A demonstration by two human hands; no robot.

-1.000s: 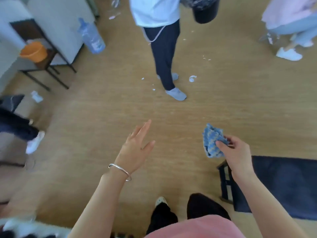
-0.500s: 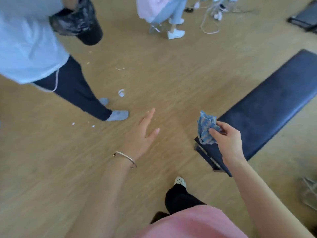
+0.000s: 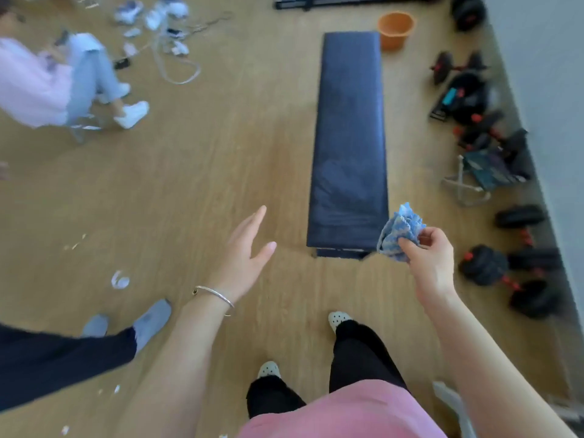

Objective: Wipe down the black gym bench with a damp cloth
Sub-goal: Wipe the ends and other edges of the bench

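From the head camera we look down on a wooden floor (image 3: 205, 169) with the black gym bench (image 3: 347, 137) lying lengthwise ahead of us, its near end just beyond our hands and its far end close to an orange bucket (image 3: 395, 29). The padded top is bare, and nothing touches it.

Our right hand (image 3: 431, 257) is raised beside the bench's near right corner, thumb and curled fingers pinching a bunched blue cloth (image 3: 399, 230). The cloth hangs in the air above that corner; we cannot tell whether it is damp.

Our left hand (image 3: 243, 257) is held out over the floor to the left of the bench, fingers straight and together, thumb spread, holding nothing. A thin silver bracelet (image 3: 215, 294) sits on its wrist.

Below, we see our own black trousers and two pale shoes (image 3: 338, 319) on the floor, short of the bench.

To the right of the bench, along a grey wall (image 3: 543, 74), lie black dumbbells (image 3: 505, 270) with red fittings and a small folding stool (image 3: 480, 175). At far left a person in pink (image 3: 38, 86) sits low, near scattered shoes and a loose cable. At lower left another person's dark trouser legs (image 3: 63, 355) and grey socks reach into view, with white scraps (image 3: 120, 279) on the floor nearby.
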